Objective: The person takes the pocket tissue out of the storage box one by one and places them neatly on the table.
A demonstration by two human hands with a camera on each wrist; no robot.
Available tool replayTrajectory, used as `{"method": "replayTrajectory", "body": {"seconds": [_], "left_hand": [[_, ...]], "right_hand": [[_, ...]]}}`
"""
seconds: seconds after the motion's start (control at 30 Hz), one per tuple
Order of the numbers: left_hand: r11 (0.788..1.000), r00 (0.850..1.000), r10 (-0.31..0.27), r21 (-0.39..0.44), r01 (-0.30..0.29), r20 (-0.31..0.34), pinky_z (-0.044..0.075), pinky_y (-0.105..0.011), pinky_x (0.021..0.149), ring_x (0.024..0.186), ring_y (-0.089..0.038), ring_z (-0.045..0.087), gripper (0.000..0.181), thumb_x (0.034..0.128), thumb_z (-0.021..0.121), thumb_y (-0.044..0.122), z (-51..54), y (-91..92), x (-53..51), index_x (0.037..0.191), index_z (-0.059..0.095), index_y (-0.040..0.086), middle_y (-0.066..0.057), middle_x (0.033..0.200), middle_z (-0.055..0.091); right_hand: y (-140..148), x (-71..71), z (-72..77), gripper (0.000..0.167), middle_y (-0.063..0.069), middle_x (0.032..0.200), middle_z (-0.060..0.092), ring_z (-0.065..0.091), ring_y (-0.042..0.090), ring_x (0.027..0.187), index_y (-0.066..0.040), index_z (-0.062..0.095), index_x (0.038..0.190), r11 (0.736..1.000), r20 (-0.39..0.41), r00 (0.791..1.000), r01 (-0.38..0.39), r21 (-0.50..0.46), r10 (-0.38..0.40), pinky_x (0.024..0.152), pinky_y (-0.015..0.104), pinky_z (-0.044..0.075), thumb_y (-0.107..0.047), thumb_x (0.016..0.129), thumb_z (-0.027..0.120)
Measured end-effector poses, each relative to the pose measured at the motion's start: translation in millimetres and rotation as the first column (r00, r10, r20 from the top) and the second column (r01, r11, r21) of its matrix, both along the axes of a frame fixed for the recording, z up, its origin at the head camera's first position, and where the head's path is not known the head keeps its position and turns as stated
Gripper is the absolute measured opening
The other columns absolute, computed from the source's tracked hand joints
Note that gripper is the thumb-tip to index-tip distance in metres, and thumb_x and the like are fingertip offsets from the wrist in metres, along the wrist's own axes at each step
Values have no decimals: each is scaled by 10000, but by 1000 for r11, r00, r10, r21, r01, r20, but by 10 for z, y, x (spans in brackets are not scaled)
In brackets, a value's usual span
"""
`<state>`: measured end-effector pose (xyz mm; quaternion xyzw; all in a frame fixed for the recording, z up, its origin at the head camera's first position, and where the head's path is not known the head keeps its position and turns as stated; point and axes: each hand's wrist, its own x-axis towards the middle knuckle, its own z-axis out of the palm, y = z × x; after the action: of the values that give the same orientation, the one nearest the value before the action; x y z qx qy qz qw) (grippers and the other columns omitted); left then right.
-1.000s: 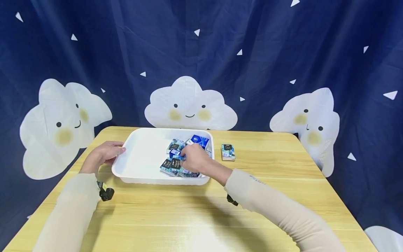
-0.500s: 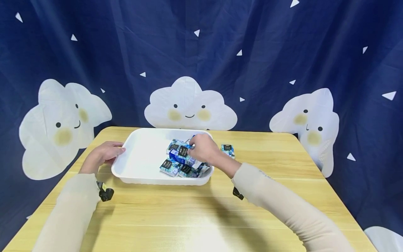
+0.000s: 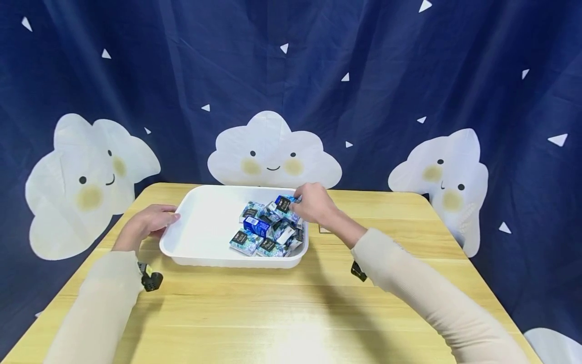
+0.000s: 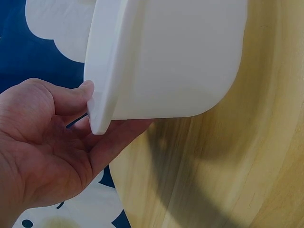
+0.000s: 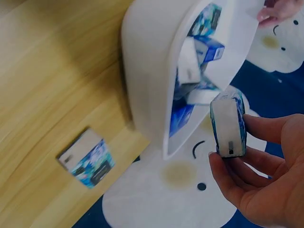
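Note:
My left hand [image 3: 152, 221] grips the left rim of the white tray [image 3: 200, 227]; in the left wrist view the thumb of that hand [image 4: 57, 137] lies on the rim and its fingers are underneath. At the tray's right end my right hand [image 3: 316, 205] pinches a small blue patterned pack [image 3: 283, 203]. The right wrist view shows this pack [image 5: 228, 126] between the thumb and fingers of the hand [image 5: 266, 166], beside the tray's rim. Several similar packs [image 3: 245, 241] and a dark blue box [image 3: 256, 226] lie heaped in the tray's right half.
Another pack [image 5: 88, 159] lies on the wooden table [image 3: 386, 283] right of the tray; in the head view my right hand mostly hides it. A dark blue curtain [image 3: 364, 101] with white clouds stands behind the table.
My right hand has moved right and away from me, from the middle of the heap to the tray's right rim, now with a patterned pack pinched. The left hand has stayed on the rim.

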<state>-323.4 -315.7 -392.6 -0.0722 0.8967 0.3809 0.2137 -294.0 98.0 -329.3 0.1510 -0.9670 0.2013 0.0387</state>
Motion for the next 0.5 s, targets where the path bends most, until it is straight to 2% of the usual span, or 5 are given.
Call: {"method": "replayTrajectory", "body": {"seconds": [0.2, 0.3, 0.4, 0.5], "left_hand": [[1000, 1000, -3, -4, 3, -8, 561, -313, 778, 1090, -307, 610, 591, 1078, 442, 224, -1, 3, -6, 1574, 253, -36, -331, 1473, 422], [1000, 1000, -9, -7, 9, -11, 560, -312, 774, 1081, -307, 614, 592, 1078, 443, 230, -5, -2, -12, 1571, 257, -40, -332, 1462, 432], [1000, 1000, -11, -6, 11, -7, 557, -310, 769, 1071, -304, 615, 592, 1078, 441, 232, -5, -6, -8, 1573, 257, -37, -328, 1453, 441], [1000, 1000, -16, -13, 16, -8, 551, -312, 771, 1061, -302, 614, 594, 1078, 443, 232, -12, -12, -14, 1571, 255, -42, -330, 1449, 443]], "right_hand": [[199, -55, 3, 355, 166, 1203, 731, 688, 318, 1107, 11, 737, 1185, 998, 12, 998, 61, 4, -61, 963, 441, 540, -214, 911, 727], [316, -99, -17, 343, 169, 1192, 734, 664, 354, 1162, 7, 743, 1172, 996, 0, 996, 87, 2, -87, 988, 471, 527, -211, 909, 717], [439, -140, -38, 333, 185, 1184, 733, 659, 373, 1159, 13, 747, 1157, 994, 0, 994, 106, 1, -106, 979, 492, 527, -201, 908, 692], [567, -173, -58, 323, 196, 1141, 741, 680, 364, 1086, 21, 751, 1133, 992, 8, 992, 127, 5, -127, 927, 483, 547, -189, 903, 669]]}}
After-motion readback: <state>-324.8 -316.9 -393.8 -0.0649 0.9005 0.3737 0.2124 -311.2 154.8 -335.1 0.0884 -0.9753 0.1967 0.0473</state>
